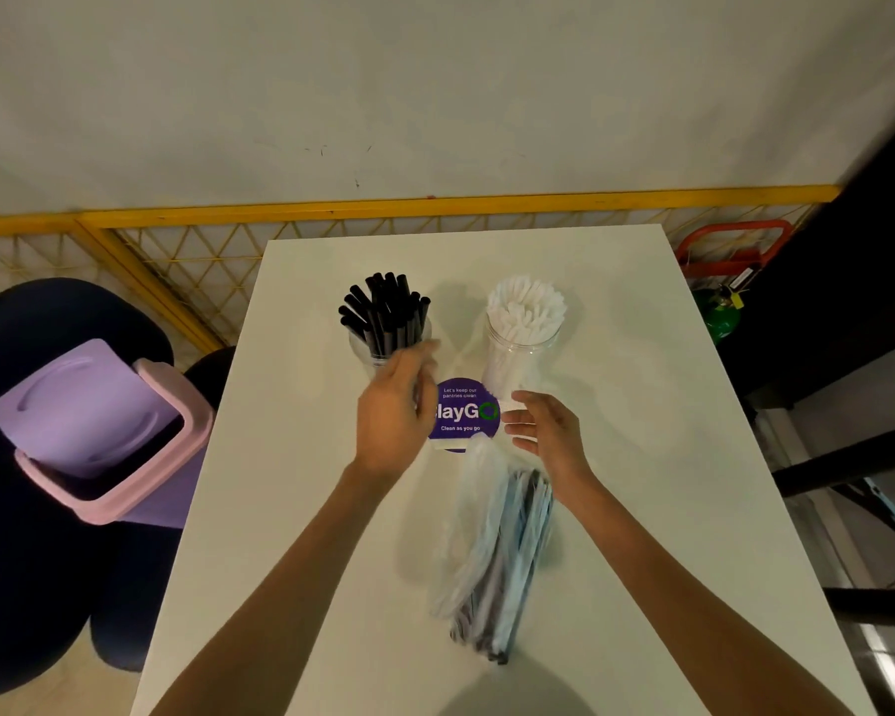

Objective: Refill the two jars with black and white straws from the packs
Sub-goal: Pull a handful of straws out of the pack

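Note:
Two clear jars stand at the middle of the white table (641,457). The left jar (370,351) holds several black straws (386,307); the right jar (520,354) holds several white straws (525,302). My left hand (394,416) hovers just in front of the black-straw jar, fingers loosely spread, holding nothing. My right hand (549,431) is open in front of the white-straw jar, palm facing left. A clear plastic pack (497,555) with dark straws inside lies flat on the table below my right hand.
A round purple sticker (463,413) lies between my hands. A pink and purple swing-lid bin (99,431) stands left of the table, beside dark chairs. A yellow mesh fence (177,261) runs behind. Red and green items (724,281) sit at the far right.

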Available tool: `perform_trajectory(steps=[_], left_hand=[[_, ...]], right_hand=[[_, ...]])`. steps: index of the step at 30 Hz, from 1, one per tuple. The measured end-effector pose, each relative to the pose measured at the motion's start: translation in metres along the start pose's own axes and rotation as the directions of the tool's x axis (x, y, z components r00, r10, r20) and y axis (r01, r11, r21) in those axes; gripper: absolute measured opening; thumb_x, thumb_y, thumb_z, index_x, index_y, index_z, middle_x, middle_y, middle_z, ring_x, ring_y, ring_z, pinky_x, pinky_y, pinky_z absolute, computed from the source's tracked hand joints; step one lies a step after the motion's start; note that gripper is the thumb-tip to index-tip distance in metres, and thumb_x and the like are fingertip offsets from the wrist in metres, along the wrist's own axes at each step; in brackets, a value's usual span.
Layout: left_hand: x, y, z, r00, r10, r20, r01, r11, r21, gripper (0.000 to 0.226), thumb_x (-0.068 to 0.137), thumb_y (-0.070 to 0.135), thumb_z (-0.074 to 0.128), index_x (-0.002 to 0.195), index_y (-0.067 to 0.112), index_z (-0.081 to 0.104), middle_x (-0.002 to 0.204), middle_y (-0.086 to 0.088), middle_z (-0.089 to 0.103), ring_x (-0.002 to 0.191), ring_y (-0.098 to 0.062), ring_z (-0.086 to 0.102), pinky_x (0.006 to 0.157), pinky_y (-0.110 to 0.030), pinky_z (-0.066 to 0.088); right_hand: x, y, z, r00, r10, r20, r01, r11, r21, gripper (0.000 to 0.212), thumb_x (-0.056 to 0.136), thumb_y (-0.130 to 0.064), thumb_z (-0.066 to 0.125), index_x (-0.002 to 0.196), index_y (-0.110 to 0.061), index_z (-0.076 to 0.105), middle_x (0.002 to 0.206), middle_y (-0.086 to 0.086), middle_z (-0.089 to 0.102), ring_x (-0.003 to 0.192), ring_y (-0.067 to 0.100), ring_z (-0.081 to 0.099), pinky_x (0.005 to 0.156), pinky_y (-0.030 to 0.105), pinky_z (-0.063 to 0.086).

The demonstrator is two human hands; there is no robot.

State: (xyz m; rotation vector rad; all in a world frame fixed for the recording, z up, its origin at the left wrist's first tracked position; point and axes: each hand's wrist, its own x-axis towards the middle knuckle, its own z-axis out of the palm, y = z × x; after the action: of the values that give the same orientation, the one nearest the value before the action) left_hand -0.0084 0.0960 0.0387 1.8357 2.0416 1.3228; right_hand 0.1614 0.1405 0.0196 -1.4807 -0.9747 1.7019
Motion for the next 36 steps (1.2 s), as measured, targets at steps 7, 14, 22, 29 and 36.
perform_trajectory(steps=[7,14,22,29,36], left_hand=[[-0.078,-0.002,0.045,0.689,-0.556,0.466,0.676,0.724,-0.136,0.024,0.086,-0.01,0.046,0.089,0.007,0.062,0.072,-0.007,0.061,0.053,-0.008,0.058,0.054,-0.017,0.046],[-0.117,0.004,0.079,0.561,-0.571,0.6,0.568,0.792,0.222,0.029,0.085,-0.006,0.036,0.083,0.013,0.058,0.098,-0.013,0.066,0.082,-0.019,0.051,0.071,-0.023,0.035],[-0.118,0.025,0.104,0.581,-0.606,0.543,0.51,0.791,0.337,0.016,0.096,0.016,0.044,0.109,0.013,0.051,0.107,-0.005,0.054,0.093,-0.02,0.051,0.084,-0.03,0.044],[-0.117,0.034,0.117,0.54,-0.665,0.516,0.541,0.744,0.392,0.015,0.095,0.019,0.047,0.108,0.012,0.052,0.105,-0.002,0.056,0.092,-0.018,0.053,0.087,-0.032,0.047],[-0.116,0.033,0.123,0.52,-0.712,0.472,0.58,0.7,0.416,0.017,0.097,0.021,0.043,0.105,0.009,0.051,0.106,-0.006,0.057,0.094,-0.022,0.054,0.088,-0.034,0.046]], right_hand=[[0.001,0.052,-0.044,0.973,0.1,-0.208,-0.135,0.978,-0.157,0.009,0.092,-0.023,0.054,0.094,-0.016,0.059,0.088,0.007,0.062,0.074,0.018,0.055,0.073,0.033,0.047],[-0.014,0.084,-0.063,0.904,0.403,-0.144,-0.415,0.907,-0.066,0.014,0.096,-0.025,0.049,0.104,-0.014,0.05,0.081,0.004,0.051,0.069,0.019,0.05,0.064,0.03,0.044],[-0.014,0.082,-0.064,0.872,0.486,-0.061,-0.489,0.871,-0.045,0.017,0.097,-0.024,0.045,0.105,-0.012,0.053,0.081,0.004,0.054,0.069,0.018,0.054,0.061,0.029,0.046],[-0.01,0.082,-0.064,0.867,0.497,-0.024,-0.498,0.865,-0.068,0.03,0.096,-0.025,0.046,0.119,-0.008,0.054,0.098,0.01,0.056,0.08,0.023,0.057,0.061,0.028,0.048],[-0.005,0.077,-0.064,0.867,0.498,0.022,-0.493,0.863,-0.11,0.034,0.095,-0.026,0.045,0.119,-0.005,0.055,0.106,0.014,0.058,0.076,0.021,0.058,0.061,0.028,0.049]])
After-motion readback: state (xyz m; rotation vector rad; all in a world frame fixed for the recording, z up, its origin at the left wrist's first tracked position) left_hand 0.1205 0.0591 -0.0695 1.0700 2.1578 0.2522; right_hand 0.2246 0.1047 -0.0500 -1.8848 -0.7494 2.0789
